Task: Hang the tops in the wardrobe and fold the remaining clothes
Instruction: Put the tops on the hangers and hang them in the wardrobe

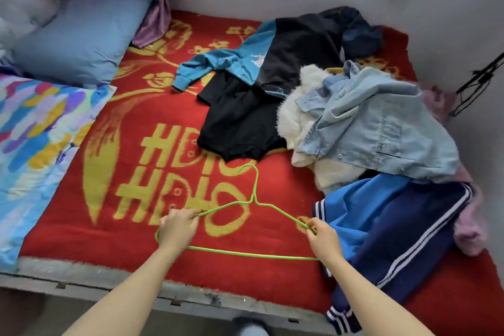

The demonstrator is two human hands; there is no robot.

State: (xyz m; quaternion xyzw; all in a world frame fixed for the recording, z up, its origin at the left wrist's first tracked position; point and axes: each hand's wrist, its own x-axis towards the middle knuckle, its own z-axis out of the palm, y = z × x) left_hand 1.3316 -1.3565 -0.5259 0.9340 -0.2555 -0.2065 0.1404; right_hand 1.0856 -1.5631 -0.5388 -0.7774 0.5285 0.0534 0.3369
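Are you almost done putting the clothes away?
Not nearly. Nothing looks hung or folded yet. In hand: the left hand and right hand hold an empty green hanger over the bed. Left to do: the denim jacket, the black top, the blue tracksuit piece and the rest lie crumpled in a heap.

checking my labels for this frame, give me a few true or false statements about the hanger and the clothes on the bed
1. The left hand and right hand both grip the green hanger. True.
2. A top already hangs on the hanger. False: it is bare.
3. The denim jacket lies over a white fluffy garment. True.
4. The blue pillow sits on the clothes pile. False: it lies far to the left, apart from the clothes.
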